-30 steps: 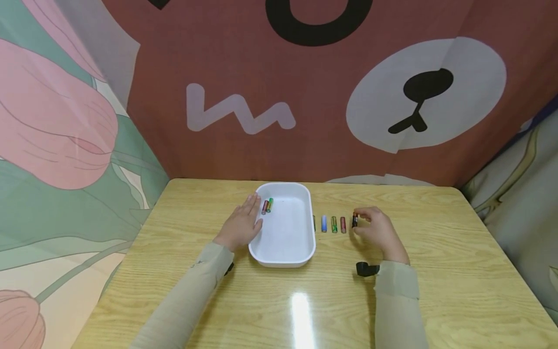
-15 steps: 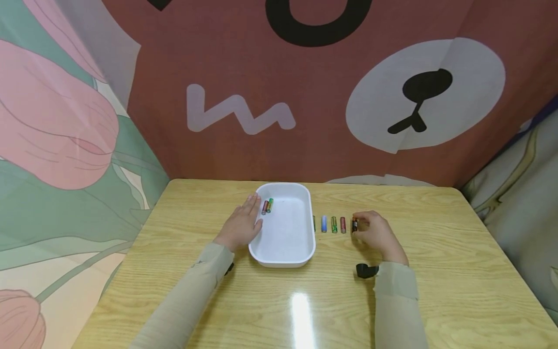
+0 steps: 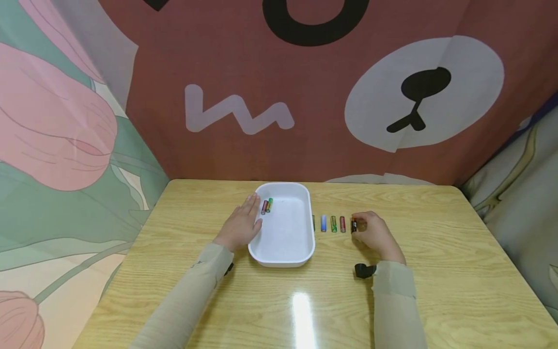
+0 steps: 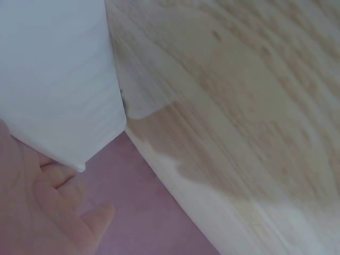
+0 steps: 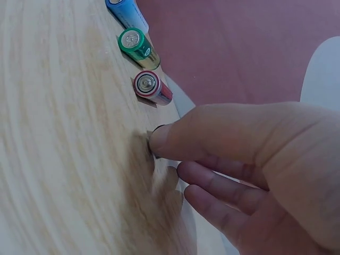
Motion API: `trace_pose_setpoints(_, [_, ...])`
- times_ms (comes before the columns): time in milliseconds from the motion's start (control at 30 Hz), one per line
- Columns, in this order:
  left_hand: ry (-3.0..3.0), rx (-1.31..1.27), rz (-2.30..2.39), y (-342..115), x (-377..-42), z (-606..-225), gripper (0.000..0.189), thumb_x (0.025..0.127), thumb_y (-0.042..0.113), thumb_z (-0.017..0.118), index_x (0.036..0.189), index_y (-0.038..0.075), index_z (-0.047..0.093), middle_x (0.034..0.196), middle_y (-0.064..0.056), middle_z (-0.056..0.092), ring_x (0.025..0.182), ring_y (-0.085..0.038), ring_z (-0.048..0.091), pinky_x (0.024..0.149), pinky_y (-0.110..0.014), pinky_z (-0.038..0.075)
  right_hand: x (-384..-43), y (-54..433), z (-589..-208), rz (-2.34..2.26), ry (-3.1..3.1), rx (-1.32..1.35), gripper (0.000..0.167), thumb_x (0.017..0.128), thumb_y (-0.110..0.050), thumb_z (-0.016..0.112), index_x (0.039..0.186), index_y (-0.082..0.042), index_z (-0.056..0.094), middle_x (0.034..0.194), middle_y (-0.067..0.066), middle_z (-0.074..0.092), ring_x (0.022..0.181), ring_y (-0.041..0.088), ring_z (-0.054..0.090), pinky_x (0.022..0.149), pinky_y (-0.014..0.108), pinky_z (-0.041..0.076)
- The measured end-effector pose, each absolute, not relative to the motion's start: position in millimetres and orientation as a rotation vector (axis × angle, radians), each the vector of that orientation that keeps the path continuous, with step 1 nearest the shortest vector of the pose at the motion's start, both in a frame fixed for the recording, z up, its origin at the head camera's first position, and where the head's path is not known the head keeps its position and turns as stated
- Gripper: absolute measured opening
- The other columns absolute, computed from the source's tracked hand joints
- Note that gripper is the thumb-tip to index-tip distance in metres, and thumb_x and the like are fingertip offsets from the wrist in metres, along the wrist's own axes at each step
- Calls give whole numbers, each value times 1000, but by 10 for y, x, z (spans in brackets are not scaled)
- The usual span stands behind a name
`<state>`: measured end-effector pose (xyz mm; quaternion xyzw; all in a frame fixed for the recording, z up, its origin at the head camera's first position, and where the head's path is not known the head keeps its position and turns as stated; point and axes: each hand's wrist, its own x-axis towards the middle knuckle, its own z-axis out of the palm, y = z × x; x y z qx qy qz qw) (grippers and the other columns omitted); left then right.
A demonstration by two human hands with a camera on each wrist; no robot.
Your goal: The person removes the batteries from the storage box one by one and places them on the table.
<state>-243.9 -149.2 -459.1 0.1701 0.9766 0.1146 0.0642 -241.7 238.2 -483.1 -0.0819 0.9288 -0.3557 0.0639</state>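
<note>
My right hand [image 3: 377, 232] pinches a black battery with an orange end [image 3: 354, 226] between thumb and fingers, at the right end of a row on the table. In the right wrist view the thumb covers most of it. Just left of it lie a red battery [image 3: 342, 224], a green battery [image 3: 333, 224] and a blue battery [image 3: 323, 223]. My left hand [image 3: 239, 224] rests with straight fingers along the left rim of a white tray [image 3: 285, 242]. Inside the tray, a dark red battery [image 3: 264, 207] and a green and orange battery [image 3: 270, 205] lie side by side.
Another green battery [image 3: 314, 223] shows partly beyond the tray's right rim. The wooden table [image 3: 209, 300] reaches back to a brown cloth with a bear face [image 3: 322, 155]. A black wrist camera [image 3: 364, 271] sits by the right sleeve.
My right hand has moved slightly left and down with the black battery, bringing it beside the red one. The left hand and the tray have stayed in place.
</note>
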Motion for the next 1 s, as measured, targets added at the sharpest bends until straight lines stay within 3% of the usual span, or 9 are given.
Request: trace_pose_setpoints(1000, [2955, 493, 349, -1485, -2427, -4589, 68, 108, 33, 38, 161, 1, 11, 169, -13, 7, 156, -28, 7, 124, -51, 18, -2416, 2365, -4843, -1113, 2797, -255, 53, 90, 2, 70, 139, 12, 53, 135, 34, 51, 120, 50, 53, 100, 61, 47])
